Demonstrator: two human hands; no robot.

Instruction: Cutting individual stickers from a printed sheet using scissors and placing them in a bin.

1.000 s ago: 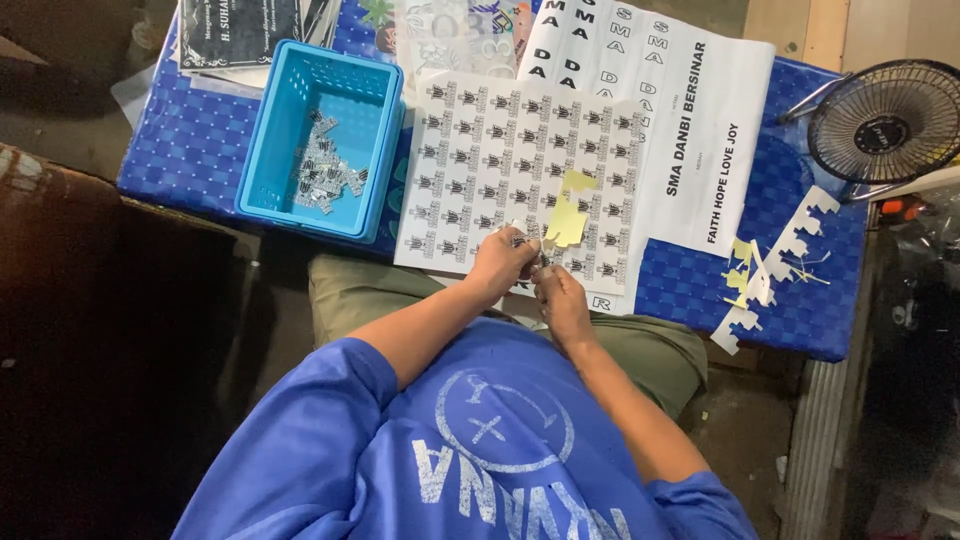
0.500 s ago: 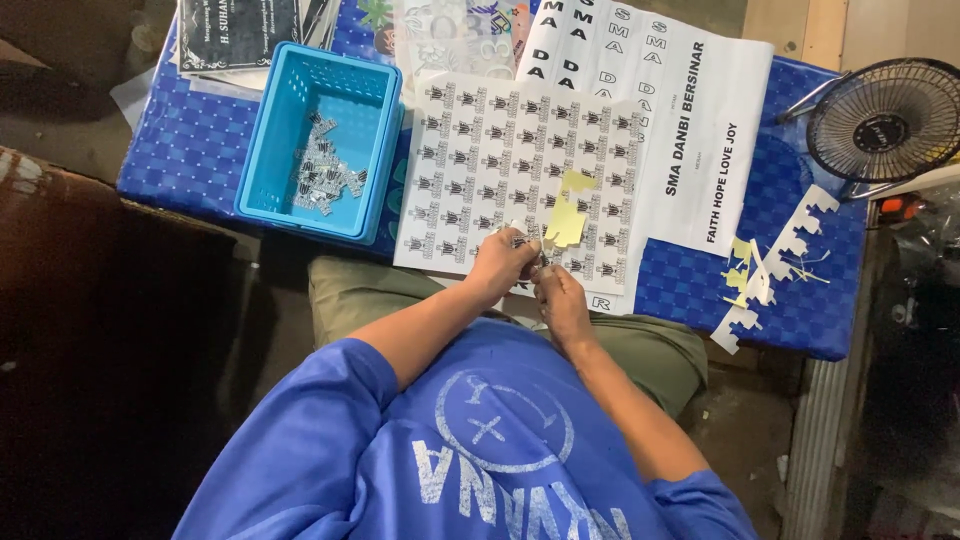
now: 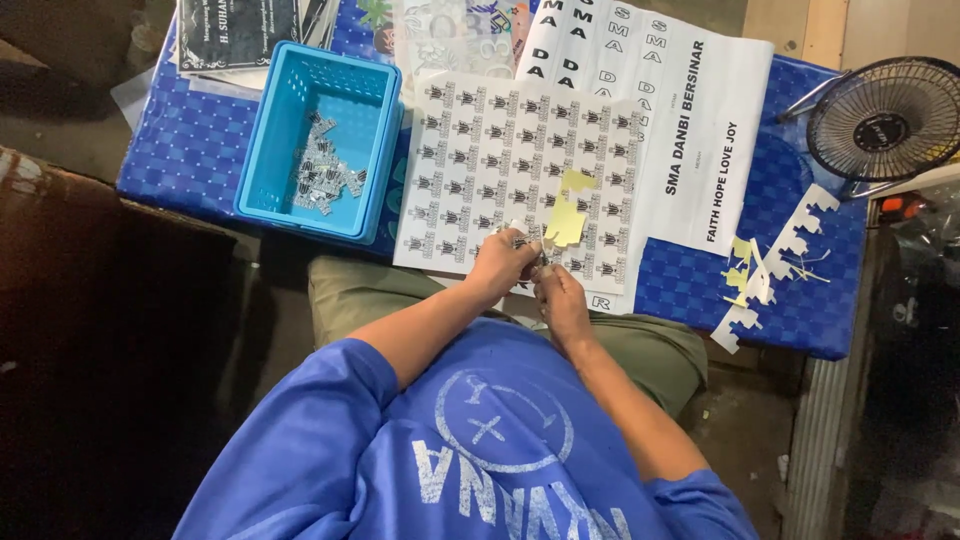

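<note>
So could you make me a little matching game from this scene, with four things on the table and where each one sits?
Things:
1. blue basket
2. small fan
3. yellow backing scraps
4. white cut-out strip

Places:
A. lying on the sticker sheet, just beyond the hands
B. at the far right edge of the table
C. on the blue cloth to the right of the sheets
D. left of the sticker sheet, holding small cut pieces

Pairs: 1-D, 2-B, 3-A, 4-C
</note>
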